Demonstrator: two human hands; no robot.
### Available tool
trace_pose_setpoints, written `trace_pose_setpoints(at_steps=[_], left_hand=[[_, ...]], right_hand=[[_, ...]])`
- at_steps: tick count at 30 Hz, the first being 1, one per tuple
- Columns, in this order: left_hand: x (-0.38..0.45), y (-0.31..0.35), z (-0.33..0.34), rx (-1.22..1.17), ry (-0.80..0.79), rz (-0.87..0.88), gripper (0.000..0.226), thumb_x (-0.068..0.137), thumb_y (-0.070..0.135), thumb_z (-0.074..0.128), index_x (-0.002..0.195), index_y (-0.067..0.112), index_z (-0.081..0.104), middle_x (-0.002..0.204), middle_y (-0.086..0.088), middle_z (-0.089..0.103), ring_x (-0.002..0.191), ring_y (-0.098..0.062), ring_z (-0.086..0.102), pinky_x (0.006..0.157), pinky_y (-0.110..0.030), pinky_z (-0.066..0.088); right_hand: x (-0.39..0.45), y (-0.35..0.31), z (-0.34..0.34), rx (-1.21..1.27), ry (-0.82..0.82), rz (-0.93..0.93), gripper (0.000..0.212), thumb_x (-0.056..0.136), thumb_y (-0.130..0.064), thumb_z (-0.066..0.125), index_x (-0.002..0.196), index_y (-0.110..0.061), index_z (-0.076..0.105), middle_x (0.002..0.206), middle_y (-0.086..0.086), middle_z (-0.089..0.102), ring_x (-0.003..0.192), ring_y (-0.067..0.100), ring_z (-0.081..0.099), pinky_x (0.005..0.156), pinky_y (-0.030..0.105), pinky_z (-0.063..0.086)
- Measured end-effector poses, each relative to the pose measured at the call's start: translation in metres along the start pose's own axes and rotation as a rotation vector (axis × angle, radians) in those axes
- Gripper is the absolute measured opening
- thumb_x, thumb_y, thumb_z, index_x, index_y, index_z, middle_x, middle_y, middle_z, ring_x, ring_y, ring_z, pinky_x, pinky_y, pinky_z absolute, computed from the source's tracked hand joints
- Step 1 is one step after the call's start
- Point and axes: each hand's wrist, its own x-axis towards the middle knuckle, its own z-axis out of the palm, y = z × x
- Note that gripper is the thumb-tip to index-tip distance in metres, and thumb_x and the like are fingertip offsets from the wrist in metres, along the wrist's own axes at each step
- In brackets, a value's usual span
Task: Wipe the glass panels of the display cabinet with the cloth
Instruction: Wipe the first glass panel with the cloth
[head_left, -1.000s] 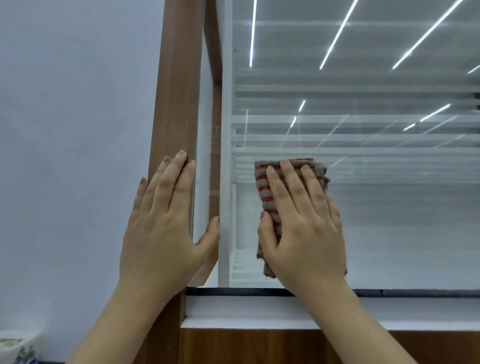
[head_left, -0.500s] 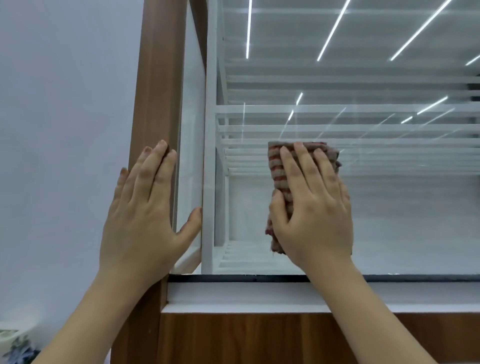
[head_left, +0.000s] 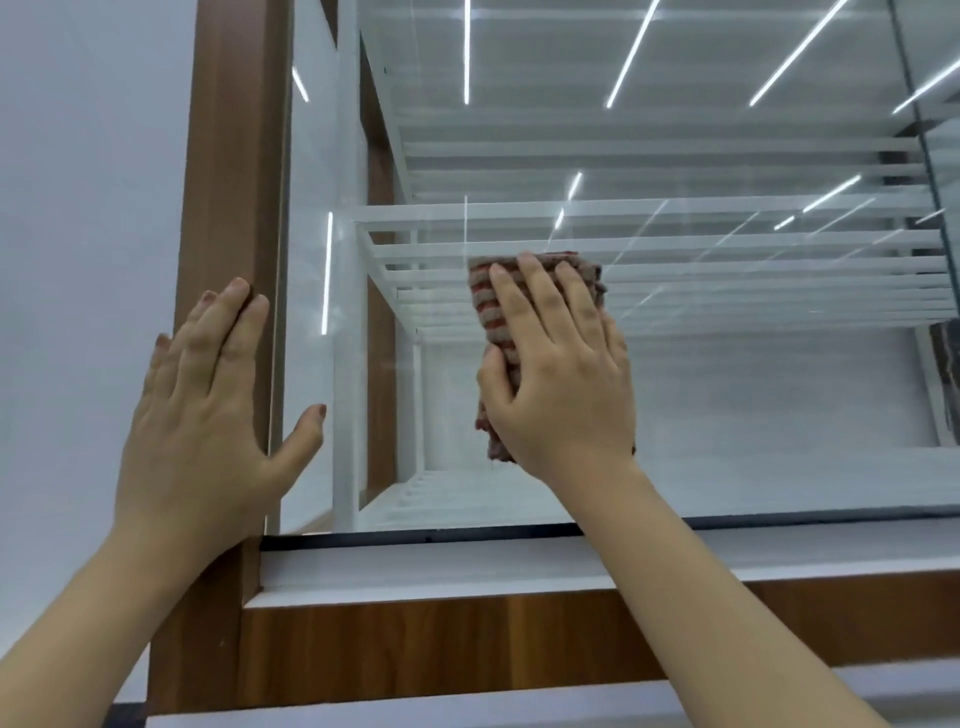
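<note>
The display cabinet has a wide front glass panel (head_left: 727, 364) set in a brown wooden frame (head_left: 234, 182). My right hand (head_left: 561, 379) lies flat with straight fingers on a folded red-and-grey striped cloth (head_left: 488, 306), pressing it against the glass left of centre. My left hand (head_left: 208, 395) rests flat on the wooden corner post, its thumb spread across onto the glass edge. Most of the cloth is hidden under my right hand.
White slatted shelves (head_left: 675, 244) stand inside the cabinet behind the glass, which reflects strip lights. A white ledge (head_left: 519, 566) and a wooden base board (head_left: 467, 639) run below the panel. A plain pale wall (head_left: 78, 208) is to the left.
My right hand has slid the cloth a little to the right and upward along the glass. My left hand stays on the corner post. The view has shifted, showing more of the cabinet's right side.
</note>
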Motion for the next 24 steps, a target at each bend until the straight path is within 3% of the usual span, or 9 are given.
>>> trace_pose_setpoints(at_steps=[5, 12, 19, 24], left_hand=[[0.0, 0.029, 0.0, 0.093, -0.008, -0.04, 0.083, 0.078, 0.054, 0.034, 0.145, 0.008, 0.022, 0.152, -0.01, 0.017, 0.14, -0.027, 0.014, 0.112, -0.047, 0.01], [0.01, 0.097, 0.036, 0.014, -0.05, 0.089, 0.076, 0.085, 0.052, 0.031, 0.148, 0.01, 0.02, 0.155, -0.006, 0.015, 0.142, -0.02, 0.01, 0.115, -0.037, -0.002], [0.01, 0.101, 0.046, -0.043, -0.02, 0.079, 0.073, 0.084, 0.048, 0.032, 0.147, 0.011, 0.023, 0.154, -0.005, 0.019, 0.143, -0.019, 0.009, 0.116, -0.034, -0.002], [0.009, 0.101, 0.047, -0.045, -0.011, 0.086, 0.073, 0.085, 0.048, 0.031, 0.147, 0.011, 0.022, 0.155, -0.005, 0.018, 0.143, -0.019, 0.01, 0.116, -0.037, 0.001]], right_hand=[[-0.028, 0.022, -0.008, -0.026, 0.01, 0.028, 0.056, 0.087, -0.038, 0.036, 0.142, -0.024, 0.036, 0.15, 0.001, 0.033, 0.139, 0.02, 0.023, 0.111, 0.039, 0.014], [-0.017, 0.032, -0.013, -0.021, -0.022, -0.051, 0.057, 0.086, -0.038, 0.037, 0.141, -0.023, 0.037, 0.148, 0.0, 0.036, 0.138, 0.021, 0.027, 0.11, 0.041, 0.019], [-0.029, 0.074, -0.028, -0.035, 0.013, 0.059, 0.057, 0.087, -0.039, 0.035, 0.143, -0.023, 0.034, 0.15, 0.0, 0.031, 0.14, 0.021, 0.023, 0.11, 0.041, 0.018], [-0.033, 0.057, -0.022, -0.04, 0.015, -0.024, 0.057, 0.086, -0.038, 0.038, 0.141, -0.022, 0.038, 0.148, 0.001, 0.036, 0.137, 0.022, 0.027, 0.109, 0.042, 0.02]])
